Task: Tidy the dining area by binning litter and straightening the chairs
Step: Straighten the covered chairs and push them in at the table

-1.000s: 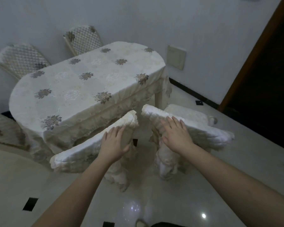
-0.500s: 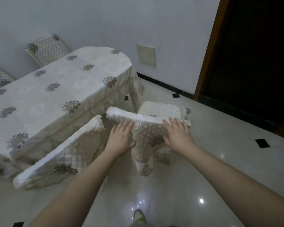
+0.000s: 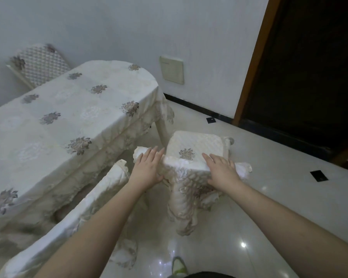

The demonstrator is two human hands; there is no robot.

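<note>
The top rail of a covered chair (image 3: 191, 167) is held from behind by both hands, at about 12 o'clock from the person, just in front of the body. The left hand (image 3: 148, 169) is laid over the rail's left end and the right hand (image 3: 222, 170) over its right end. On both hands the fingers lie fairly straight and close together across the padded top. The left thumb is tucked down the near face; whether the right thumb wraps under cannot be told. A hand at each end looks chosen to give even control, so the chair can be turned or slid without twisting.

The chair's seat (image 3: 197, 144) points away toward 12 o'clock, with its left front corner near the table leg (image 3: 162, 129). It stands off the end of the table (image 3: 72, 111), which lies at 10 o'clock under a flowered cloth, so it seems not yet squared up or pushed in. A second chair (image 3: 100, 193) is seen at 9 o'clock, just beside the left forearm and close along the table's edge. A third chair back (image 3: 40, 65) leans by the wall at 11 o'clock. A dark doorway (image 3: 309, 63) opens at 2 o'clock. No litter or bin is in view.
</note>
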